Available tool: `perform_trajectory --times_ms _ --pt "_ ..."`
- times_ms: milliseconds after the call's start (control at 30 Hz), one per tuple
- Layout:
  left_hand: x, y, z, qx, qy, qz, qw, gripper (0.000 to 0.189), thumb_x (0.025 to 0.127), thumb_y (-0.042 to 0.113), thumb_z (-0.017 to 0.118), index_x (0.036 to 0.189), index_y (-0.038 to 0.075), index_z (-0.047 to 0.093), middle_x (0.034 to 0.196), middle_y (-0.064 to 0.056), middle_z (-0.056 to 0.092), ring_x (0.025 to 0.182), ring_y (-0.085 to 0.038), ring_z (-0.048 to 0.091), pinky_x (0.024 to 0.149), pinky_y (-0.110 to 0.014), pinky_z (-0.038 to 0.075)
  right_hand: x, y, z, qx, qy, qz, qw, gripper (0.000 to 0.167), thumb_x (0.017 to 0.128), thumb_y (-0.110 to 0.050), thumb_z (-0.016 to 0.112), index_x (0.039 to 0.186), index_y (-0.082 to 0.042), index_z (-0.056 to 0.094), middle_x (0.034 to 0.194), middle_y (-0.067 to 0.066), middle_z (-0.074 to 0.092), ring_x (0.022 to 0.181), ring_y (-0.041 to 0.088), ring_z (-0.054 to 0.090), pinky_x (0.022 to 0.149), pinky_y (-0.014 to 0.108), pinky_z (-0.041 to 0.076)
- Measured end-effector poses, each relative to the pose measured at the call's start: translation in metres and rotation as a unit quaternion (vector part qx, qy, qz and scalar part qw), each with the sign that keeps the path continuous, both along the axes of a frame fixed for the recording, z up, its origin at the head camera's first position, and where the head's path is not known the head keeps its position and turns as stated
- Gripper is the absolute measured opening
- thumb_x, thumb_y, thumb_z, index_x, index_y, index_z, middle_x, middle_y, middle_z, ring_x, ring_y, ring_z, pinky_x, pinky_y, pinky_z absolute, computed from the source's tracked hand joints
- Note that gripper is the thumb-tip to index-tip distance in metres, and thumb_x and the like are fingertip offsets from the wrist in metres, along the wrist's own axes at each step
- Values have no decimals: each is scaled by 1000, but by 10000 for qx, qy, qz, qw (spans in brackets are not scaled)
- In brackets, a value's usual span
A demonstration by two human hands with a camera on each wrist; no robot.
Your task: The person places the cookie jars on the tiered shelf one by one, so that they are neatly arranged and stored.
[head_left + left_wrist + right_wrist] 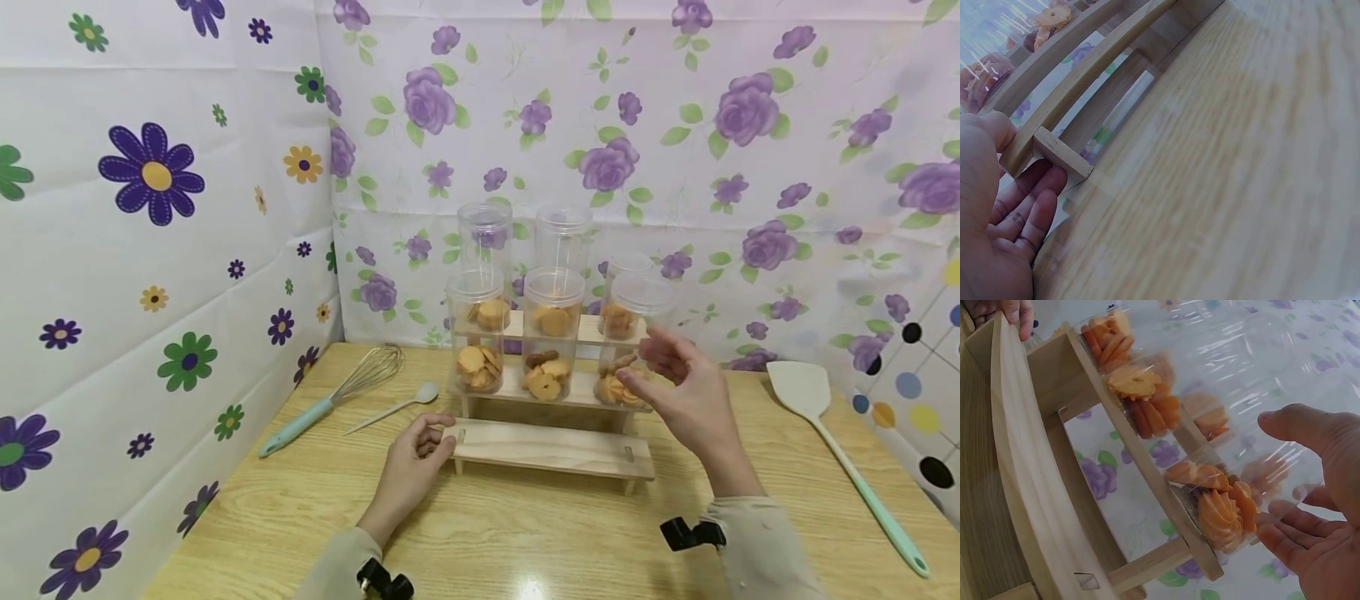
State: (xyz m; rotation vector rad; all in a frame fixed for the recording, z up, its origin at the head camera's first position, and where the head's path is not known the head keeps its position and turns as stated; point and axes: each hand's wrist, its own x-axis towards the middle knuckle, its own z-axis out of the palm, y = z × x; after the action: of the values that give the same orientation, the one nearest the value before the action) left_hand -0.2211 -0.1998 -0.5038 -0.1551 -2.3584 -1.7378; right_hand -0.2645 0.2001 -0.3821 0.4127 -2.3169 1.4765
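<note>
In the head view, my left hand (417, 457) is at the left end of the low front wooden shelf (547, 447), thumb side above the board and fingers below, gripping its end. My right hand (686, 392) is beside the right clear jar (633, 367) on the middle step. In the right wrist view its thumb and fingers stand apart around the jar's wall; the fingertips look close to it or touching. Swirled cookies (1221, 515) lie in the bottom of that jar. Two more cookie jars, the left jar (477, 333) and the middle jar (553, 337), share this step.
Behind, the top step (592, 327) bears several clear jars with cookies. A whisk (337, 398) and a small spoon (397, 407) lie on the wooden table (480, 542) to the left. A white spatula with a mint handle (847, 450) lies at the right. Patterned cloths hang behind.
</note>
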Motion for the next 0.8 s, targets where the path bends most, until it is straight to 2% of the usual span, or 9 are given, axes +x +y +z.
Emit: perform_trajectory --times_ms 100,300,400,500,633,700,800 --pt "0 0 0 -13 -5 -2 10000 23 110 16 74 132 21 74 94 -3 74 81 -19 67 75 -26 54 -1 -1 -3 35 20 -5 10000 84 97 -29 91 166 -8 50 142 15 68 129 29 68 102 10 51" --pt "-1 -1 1 -14 24 -21 10000 23 110 17 73 133 22 74 95 -5 74 82 -21 67 74 -26 54 -4 -3 -5 -27 184 28 9998 84 97 -24 91 166 -6 47 142 15 67 122 3 64 107 15 51" --pt "-2 -2 0 -10 36 -31 10000 22 110 18 73 132 22 74 95 -5 75 83 -22 68 74 -26 54 -3 -4 -5 -26 169 48 9998 82 98 -23 90 165 -6 47 143 15 66 122 1 62 107 14 50" --pt "-2 -3 0 -4 47 -44 10000 22 110 18 74 132 22 75 95 -5 75 83 -23 68 75 -26 54 -3 -4 -5 -10 137 57 9999 81 98 -25 90 165 -7 47 143 14 65 125 7 64 107 14 50" --pt "-3 -2 -1 -2 56 -54 10000 22 110 18 74 132 22 75 95 -4 75 83 -22 68 75 -27 54 -2 -3 -4 66 72 41 9999 82 99 -28 89 166 -6 46 144 14 65 132 27 65 109 18 51" --pt "-3 -1 -1 5 56 -76 10000 23 110 18 74 132 22 75 95 -4 75 83 -21 68 75 -27 54 0 -1 -2 160 -34 -5 9999 85 100 -33 88 167 -7 44 148 15 63 136 34 64 114 28 52" --pt "-4 0 0 10 50 -96 9999 23 110 18 74 132 22 75 96 -5 75 83 -21 68 75 -27 54 5 2 2 346 -227 -118 9991 97 98 -43 88 172 -9 36 155 17 59 141 41 60 118 50 49"
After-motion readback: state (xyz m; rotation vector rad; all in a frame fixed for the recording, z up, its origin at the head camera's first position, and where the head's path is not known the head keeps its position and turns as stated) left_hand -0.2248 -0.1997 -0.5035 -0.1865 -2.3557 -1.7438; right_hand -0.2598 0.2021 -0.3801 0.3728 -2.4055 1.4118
